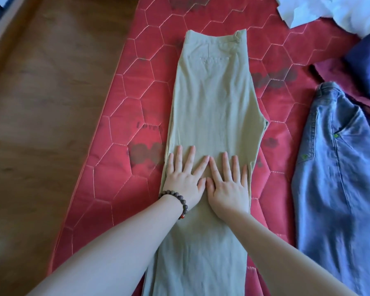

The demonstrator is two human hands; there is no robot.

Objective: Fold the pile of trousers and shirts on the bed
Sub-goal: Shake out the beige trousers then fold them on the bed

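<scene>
Both palms pressed flat, left hand (183,178) and right hand (229,184) side by side with fingers straight, on the long olive-green cotton trousers (212,107) running lengthwise away across the red quilted mattress (120,133), waistband farthest off.

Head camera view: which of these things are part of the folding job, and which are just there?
Job: khaki trousers, pressed flat by left hand and right hand; jeans; white garment; maroon garment; blue garment.
Just there: red mattress; wooden floor; bead bracelet.
</scene>
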